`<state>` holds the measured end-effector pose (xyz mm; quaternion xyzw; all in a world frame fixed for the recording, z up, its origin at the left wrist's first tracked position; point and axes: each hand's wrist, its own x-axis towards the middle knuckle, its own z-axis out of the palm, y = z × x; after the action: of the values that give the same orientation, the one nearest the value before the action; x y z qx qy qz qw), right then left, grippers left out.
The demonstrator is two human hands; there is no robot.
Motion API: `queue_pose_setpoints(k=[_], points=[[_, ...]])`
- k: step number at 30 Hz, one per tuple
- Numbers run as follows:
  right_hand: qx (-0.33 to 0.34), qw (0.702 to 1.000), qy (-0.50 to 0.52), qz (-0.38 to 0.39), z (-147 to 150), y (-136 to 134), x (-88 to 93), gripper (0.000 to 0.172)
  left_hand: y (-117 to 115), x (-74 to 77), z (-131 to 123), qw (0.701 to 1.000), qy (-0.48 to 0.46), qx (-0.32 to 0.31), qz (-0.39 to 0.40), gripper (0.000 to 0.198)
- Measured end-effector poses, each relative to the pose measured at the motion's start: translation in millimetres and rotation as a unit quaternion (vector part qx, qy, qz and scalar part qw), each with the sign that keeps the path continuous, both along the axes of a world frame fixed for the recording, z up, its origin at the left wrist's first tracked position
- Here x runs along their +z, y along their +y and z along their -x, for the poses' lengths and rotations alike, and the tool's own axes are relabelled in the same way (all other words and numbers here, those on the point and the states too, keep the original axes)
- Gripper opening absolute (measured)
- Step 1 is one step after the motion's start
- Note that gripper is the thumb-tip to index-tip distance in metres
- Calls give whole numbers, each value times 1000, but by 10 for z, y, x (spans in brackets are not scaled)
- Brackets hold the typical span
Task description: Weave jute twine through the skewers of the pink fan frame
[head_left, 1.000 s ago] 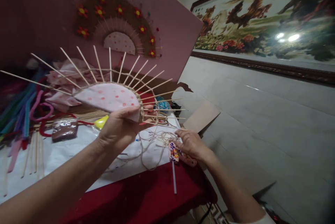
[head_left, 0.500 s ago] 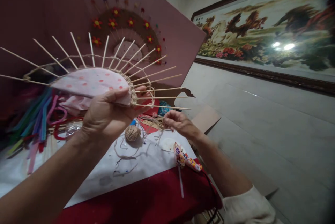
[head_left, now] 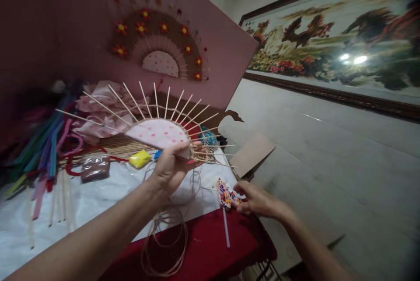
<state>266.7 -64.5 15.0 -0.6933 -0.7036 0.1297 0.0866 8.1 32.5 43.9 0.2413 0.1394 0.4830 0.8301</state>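
My left hand pinches the right end of a half-round panel covered in pale pink fabric with red dots. Thin wooden sticks fan out from its curved edge. Cord is woven around the base of the sticks, and a loose strand loops across them farther out. My right hand is at the handle of a flower-patterned glue gun, thumb and fingers apart around it. A clear glue stick sticks out of the gun towards me. Loops of cord hang below my left forearm.
A finished fan-shaped piece with red flowers is on the pink board behind. To the left are coloured pipe cleaners, dotted fabric, a brown packet and a yellow packet. Blue yarn and cardboard are to the right.
My left hand has lowered the stick panel and moved it right. My right hand has left the cord and come down to the glue gun's handle. Cord loops now hang over the table's front.
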Motion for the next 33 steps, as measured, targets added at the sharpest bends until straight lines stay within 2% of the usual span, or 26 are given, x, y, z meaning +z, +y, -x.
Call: queue_pose_setpoints(k=[3,7,11,13,19,25,28,30,33], points=[[-7,1000,20,-3,-33,-151,-218,31,56,-248,-229,999,23,0,24,18],[1,998,54,-27,-33,-175,-392,20,66,-509,-467,997,49,25,60,12],[2,996,71,-49,-45,-156,-477,14,50,-686,-575,993,74,35,81,9],[-6,995,77,-57,-43,-158,-509,15,41,-739,-591,992,85,41,87,6],[-38,992,100,-63,-116,-173,-543,29,17,-805,-610,990,96,66,84,5],[-108,978,151,-98,-548,-266,-547,34,30,-857,-629,988,97,77,89,5],[-165,953,202,-155,-818,-369,-557,30,29,-859,-622,988,87,81,94,5],[-205,925,241,-212,-924,-445,-549,32,26,-834,-603,989,79,77,94,5],[-253,875,287,-298,-862,-537,-489,40,34,-747,-545,993,60,62,82,8]])
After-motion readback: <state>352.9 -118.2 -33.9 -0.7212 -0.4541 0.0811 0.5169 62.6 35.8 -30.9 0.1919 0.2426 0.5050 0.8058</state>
